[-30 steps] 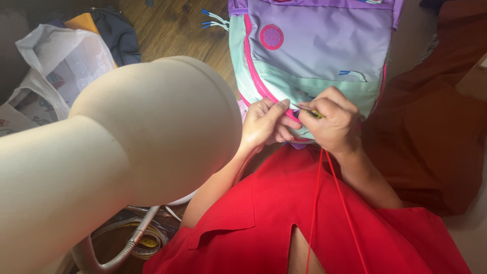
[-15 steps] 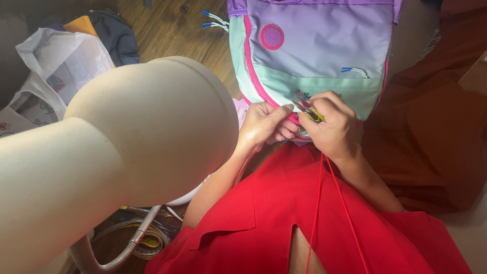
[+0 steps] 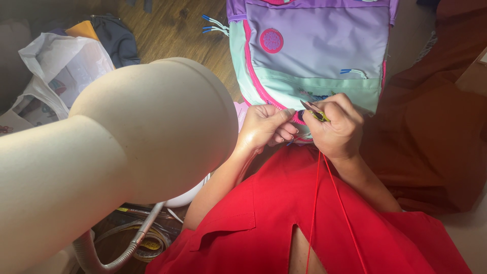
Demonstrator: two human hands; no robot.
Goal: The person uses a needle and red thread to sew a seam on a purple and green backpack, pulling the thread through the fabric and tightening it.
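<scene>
A purple and mint backpack with pink zipper trim lies in front of me. My left hand pinches the bag's lower edge near the pink zipper. Close beside it, my right hand grips small yellow-handled thread snips, their blades pointing toward my left fingers. A red thread hangs from my right hand down over red clothing.
A large beige lamp head on a flexible metal neck fills the left of the view. A white plastic bag and dark cloth lie on the wood floor at upper left. Brown fabric lies to the right.
Both hands stay at the bag's lower edge with only slight shifts. The snips have tilted a little toward my left fingers.
</scene>
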